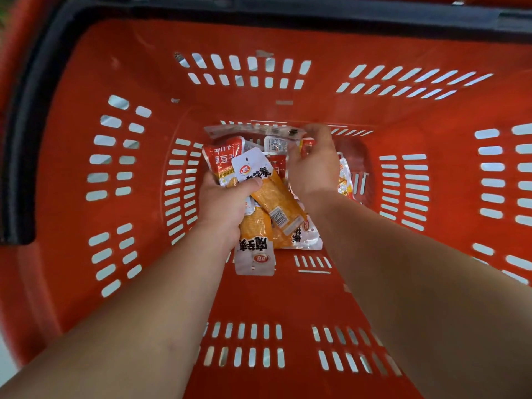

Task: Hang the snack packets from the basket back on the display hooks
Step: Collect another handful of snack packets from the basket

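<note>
Head view, looking straight down into the red basket (288,298), both bare arms reaching to the bottom. The left hand (227,203) is clamped round a fanned bundle: its thumb (250,184) lies across a yellow packet (273,197) that angles off to the right, a red packet (220,156) sticks up past the fingers, and a second yellow packet (253,243) pokes out below the wrist with its white header pointing toward the camera. The right hand (313,165) is further in, fingers curled, and it appears to pinch the corner of a small red packet (307,145) at the far end of the pile. More packets lie loose on the basket floor beneath both hands, one white-and-orange packet (345,180) beside the right wrist, and a clear strip (253,129) runs along the far edge. The black handle (17,139) curves round the left rim. No display hooks in sight, so this looks like the gathering step, nothing hung yet.

The risk, as I read it: that left-hand bundle is splayed and slick, headers facing different ways, so adding one more packet could let the angled yellow one slide out. The right hand's corner pinch looks thin too; a quick lift could drop the packet back, or drag its neighbours along
</note>
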### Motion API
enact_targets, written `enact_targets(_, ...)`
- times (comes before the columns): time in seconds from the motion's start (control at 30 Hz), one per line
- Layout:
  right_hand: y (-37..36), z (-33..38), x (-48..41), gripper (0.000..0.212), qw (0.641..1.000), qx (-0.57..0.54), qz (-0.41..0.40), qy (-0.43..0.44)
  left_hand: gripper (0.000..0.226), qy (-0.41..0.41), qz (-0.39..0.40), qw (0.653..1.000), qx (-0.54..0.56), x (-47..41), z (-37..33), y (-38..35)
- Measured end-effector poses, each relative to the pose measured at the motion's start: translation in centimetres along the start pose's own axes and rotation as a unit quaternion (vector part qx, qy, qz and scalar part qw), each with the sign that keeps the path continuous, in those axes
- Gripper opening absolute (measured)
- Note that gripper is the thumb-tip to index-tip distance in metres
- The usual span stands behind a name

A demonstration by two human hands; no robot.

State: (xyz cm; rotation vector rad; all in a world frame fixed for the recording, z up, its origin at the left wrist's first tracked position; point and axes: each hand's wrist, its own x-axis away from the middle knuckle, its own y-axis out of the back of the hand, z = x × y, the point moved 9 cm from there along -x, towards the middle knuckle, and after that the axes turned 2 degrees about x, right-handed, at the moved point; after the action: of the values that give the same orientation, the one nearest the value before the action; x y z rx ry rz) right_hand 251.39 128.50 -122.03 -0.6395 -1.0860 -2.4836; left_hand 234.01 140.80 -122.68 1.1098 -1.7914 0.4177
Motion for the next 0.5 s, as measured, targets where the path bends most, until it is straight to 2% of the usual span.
enact_targets(0.13, -0.4, -0.6, -1.0, 0.034, 0.999, 0.02, 0.01, -0.031, 0.042, -0.029, -0.057, 0.998, -0.007, 0.0, -0.5, 1.2)
enact_targets(0.23, -1.1, -0.7, -1.7, 0.019, 0.998, 0.044, 0.034, -0.033, 0.04, -0.042, -0.088, 0.995, -0.012, 0.0, -0.6, 1.9)
enact_targets(0.33, -0.6, 0.2, -1.4, 0.01, 0.998, 0.058, 0.023, 0.001, 0.039, -0.049, -0.098, 0.994, -0.024, 0.6, -0.6, 2.2)
enact_targets(0.5, 3.5, 1.3, 2.5, 0.019, 0.998, -0.016, 0.053, -0.014, 0.04, -0.056, -0.105, 0.993, -0.027, 4.0, -1.9, 2.7)
